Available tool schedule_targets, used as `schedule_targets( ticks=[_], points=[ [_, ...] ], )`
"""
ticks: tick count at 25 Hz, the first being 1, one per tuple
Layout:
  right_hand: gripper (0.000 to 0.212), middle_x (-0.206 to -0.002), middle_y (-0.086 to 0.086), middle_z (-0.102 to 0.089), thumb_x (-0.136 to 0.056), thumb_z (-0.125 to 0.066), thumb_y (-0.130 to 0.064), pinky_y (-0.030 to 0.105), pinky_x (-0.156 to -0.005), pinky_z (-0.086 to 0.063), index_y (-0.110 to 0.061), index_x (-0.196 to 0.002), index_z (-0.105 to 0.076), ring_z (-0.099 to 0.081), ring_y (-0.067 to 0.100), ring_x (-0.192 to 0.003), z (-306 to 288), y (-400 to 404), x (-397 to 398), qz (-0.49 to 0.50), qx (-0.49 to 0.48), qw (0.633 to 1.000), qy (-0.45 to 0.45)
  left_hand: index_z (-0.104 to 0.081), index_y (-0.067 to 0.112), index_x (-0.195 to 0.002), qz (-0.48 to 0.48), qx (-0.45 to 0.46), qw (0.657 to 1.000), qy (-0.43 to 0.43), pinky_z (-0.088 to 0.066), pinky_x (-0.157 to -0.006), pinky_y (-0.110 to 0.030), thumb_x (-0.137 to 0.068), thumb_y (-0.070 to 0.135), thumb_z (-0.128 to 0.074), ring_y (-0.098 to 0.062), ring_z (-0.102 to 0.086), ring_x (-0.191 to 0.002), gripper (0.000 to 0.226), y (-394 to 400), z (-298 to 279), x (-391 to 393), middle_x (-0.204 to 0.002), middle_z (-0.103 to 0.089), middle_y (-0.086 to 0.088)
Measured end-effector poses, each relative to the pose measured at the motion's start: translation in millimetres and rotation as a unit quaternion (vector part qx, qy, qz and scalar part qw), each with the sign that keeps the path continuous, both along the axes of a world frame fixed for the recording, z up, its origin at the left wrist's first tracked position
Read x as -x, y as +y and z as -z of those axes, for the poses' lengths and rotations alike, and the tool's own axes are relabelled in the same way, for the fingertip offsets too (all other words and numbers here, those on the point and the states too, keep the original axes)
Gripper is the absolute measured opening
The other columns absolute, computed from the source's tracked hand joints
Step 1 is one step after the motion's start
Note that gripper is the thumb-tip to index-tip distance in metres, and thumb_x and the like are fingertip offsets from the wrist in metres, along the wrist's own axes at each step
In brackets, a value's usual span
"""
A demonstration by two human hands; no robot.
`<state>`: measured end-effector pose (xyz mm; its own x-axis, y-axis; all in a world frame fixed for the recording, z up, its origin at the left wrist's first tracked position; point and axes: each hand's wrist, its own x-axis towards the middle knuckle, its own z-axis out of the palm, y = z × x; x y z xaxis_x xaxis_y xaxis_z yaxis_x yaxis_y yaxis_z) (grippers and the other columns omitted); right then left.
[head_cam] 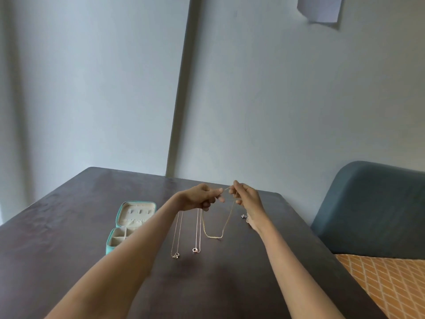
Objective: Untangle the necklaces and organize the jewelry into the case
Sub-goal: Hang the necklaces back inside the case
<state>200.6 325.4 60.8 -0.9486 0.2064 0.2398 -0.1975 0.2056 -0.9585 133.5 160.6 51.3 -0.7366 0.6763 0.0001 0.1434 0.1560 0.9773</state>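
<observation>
Head view: I am looking down at the dark counter point(230, 284), which is carrying everything, with a blue chair point(372, 212) standing just beside its right edge. The teal jewelry case point(117, 223) is lying open on the counter, left of my left forearm, its compartments showing. My left hand point(200, 197) is pinching the tops of the chains, and my right hand point(247, 199) is pinching one gold strand close beside it, so both sets of fingers are curled onto chain.

From the left hand, two thin necklaces are hanging, one with a pendant point(176, 255) and one with a ring pendant point(196, 250), both reaching down near the counter. The gold chain point(215, 236) is looping between the two hands.

My worry: pulling the hands apart too quickly is likely to tighten any knot near the fingertips, or snap a fine link. A small cluster of jewelry point(245, 216) behind my right wrist is too blurred to identify, and my wrist could sweep it off.
</observation>
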Motion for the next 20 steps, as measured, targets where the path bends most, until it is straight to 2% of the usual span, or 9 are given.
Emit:
schedule_targets(
  ticks=[2,4,6,8,10,12,15,18,20],
  points=[
    [0.026,-0.071,0.000,-0.059,-0.098,-0.044,-0.028,0.022,-0.062,-0.040,-0.014,-0.080,-0.055,-0.052,0.011,-0.064,-1.9,-8.2,-0.9,0.020,0.035,0.999,-0.012,-0.055,0.013,-0.078,0.019,-0.027,0.999,-0.019,-0.037,-0.057,-0.022,-0.096,0.042,-0.044,-0.010,-0.025,-0.050,0.036,-8.9,-7.7,-8.8,-0.061,-0.019,0.000],
    [0.026,-0.062,0.002,-0.050,-0.101,-0.038,-0.026,0.020,-0.053,-0.038,-0.012,-0.083,-0.052,-0.045,0.012,-0.053,3.4,-15.9,-2.4,0.029,0.041,0.998,-0.026,-0.047,0.016,-0.071,0.006,-0.109,0.993,-0.050,-0.036,-0.055,-0.021,-0.095,0.042,-0.047,-0.010,-0.025,-0.050,0.036,-15.6,-14.7,-13.3,-0.060,-0.022,0.002],
    [0.029,-0.058,0.000,-0.042,-0.101,-0.034,-0.024,0.019,-0.051,-0.035,-0.008,-0.091,-0.055,-0.038,0.010,-0.049,13.8,-22.1,-2.8,0.018,-0.011,0.999,-0.044,-0.050,0.015,-0.073,-0.037,-0.207,0.972,-0.102,-0.037,-0.053,-0.020,-0.095,0.038,-0.048,-0.009,-0.029,-0.047,0.032,-19.0,-19.7,-13.1,-0.058,-0.035,0.003],
    [0.032,-0.057,-0.002,-0.037,-0.101,-0.034,-0.023,0.019,-0.050,-0.034,-0.006,-0.097,-0.060,-0.033,0.009,-0.048,22.1,-28.8,-4.0,-0.008,-0.065,0.996,-0.061,-0.057,0.014,-0.083,-0.061,-0.280,0.947,-0.147,-0.044,-0.053,-0.022,-0.099,0.033,-0.043,-0.010,-0.043,-0.045,0.029,-19.6,-20.9,-12.1,-0.061,-0.053,0.003],
    [0.031,-0.056,-0.003,-0.035,-0.100,-0.037,-0.023,0.019,-0.048,-0.035,-0.008,-0.100,-0.064,-0.032,0.008,-0.046,24.6,-36.6,-7.0,-0.036,-0.106,0.991,-0.069,-0.060,0.010,-0.092,-0.066,-0.341,0.922,-0.170,-0.055,-0.062,-0.027,-0.101,0.027,-0.037,-0.015,-0.063,-0.059,0.030,-18.1,-17.8,-10.4,-0.076,-0.068,-0.001],
    [0.029,-0.056,-0.003,-0.036,-0.099,-0.041,-0.022,0.020,-0.048,-0.035,-0.008,-0.101,-0.067,-0.035,0.008,-0.043,24.6,-42.7,-10.7,-0.058,-0.146,0.985,-0.070,-0.060,0.005,-0.097,-0.086,-0.382,0.903,-0.175,-0.059,-0.075,-0.031,-0.101,0.023,-0.037,-0.023,-0.069,-0.083,0.030,-15.8,-11.7,-5.9,-0.097,-0.069,-0.009],
    [0.024,-0.057,-0.003,-0.042,-0.094,-0.053,-0.026,0.018,-0.048,-0.036,-0.006,-0.091,-0.066,-0.040,0.010,-0.044,18.0,-47.9,-13.5,-0.071,-0.215,0.971,-0.071,-0.061,0.002,-0.099,-0.113,-0.311,0.936,-0.120,-0.057,-0.075,-0.030,-0.101,0.020,-0.038,-0.027,-0.065,-0.093,0.029,-12.7,-0.2,-3.3,-0.105,-0.065,-0.013],
    [0.025,-0.056,-0.003,-0.047,-0.088,-0.061,-0.030,0.017,-0.045,-0.037,-0.013,-0.071,-0.056,-0.042,0.009,-0.043,3.5,-48.7,-13.0,-0.064,-0.236,0.967,-0.071,-0.063,0.002,-0.096,-0.084,-0.136,0.986,-0.054,-0.055,-0.068,-0.029,-0.101,0.019,-0.038,-0.022,-0.064,-0.074,0.031,-13.2,4.4,-10.2,-0.091,-0.066,-0.012],
    [0.029,-0.055,-0.002,-0.046,-0.087,-0.063,-0.032,0.016,-0.045,-0.037,-0.015,-0.066,-0.052,-0.041,0.008,-0.043,-4.8,-46.4,-14.0,-0.049,-0.180,0.980,-0.066,-0.062,0.000,-0.093,-0.041,-0.067,0.996,-0.036,-0.054,-0.061,-0.027,-0.102,0.018,-0.036,-0.020,-0.062,-0.061,0.033,-13.9,3.9,-16.9,-0.080,-0.065,-0.012]
  ],
)
